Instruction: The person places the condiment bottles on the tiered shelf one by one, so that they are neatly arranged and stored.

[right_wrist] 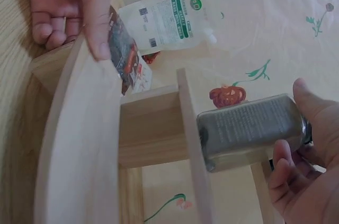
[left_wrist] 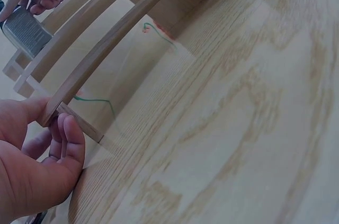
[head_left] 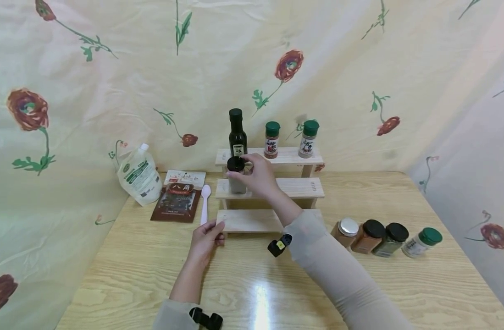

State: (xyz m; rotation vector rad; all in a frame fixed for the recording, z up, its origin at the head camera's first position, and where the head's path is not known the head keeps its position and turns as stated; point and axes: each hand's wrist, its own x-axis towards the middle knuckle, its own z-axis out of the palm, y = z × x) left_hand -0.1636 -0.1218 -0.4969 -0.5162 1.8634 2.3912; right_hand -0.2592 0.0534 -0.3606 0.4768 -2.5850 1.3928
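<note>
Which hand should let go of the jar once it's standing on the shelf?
Right, probably. The right hand already grips the black-lidded jar on the rack's middle step, while the left hand holds the bottom step's corner.

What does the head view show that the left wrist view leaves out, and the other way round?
Only the head view shows the dark bottle and two green-capped shakers on the top shelf, the four jars on the table, the white spoon, the pouch and the packet. Only the left wrist view shows the underside of the wooden rack. Both show the left hand gripping the lowest shelf's corner and the right hand holding a grey jar.
</note>
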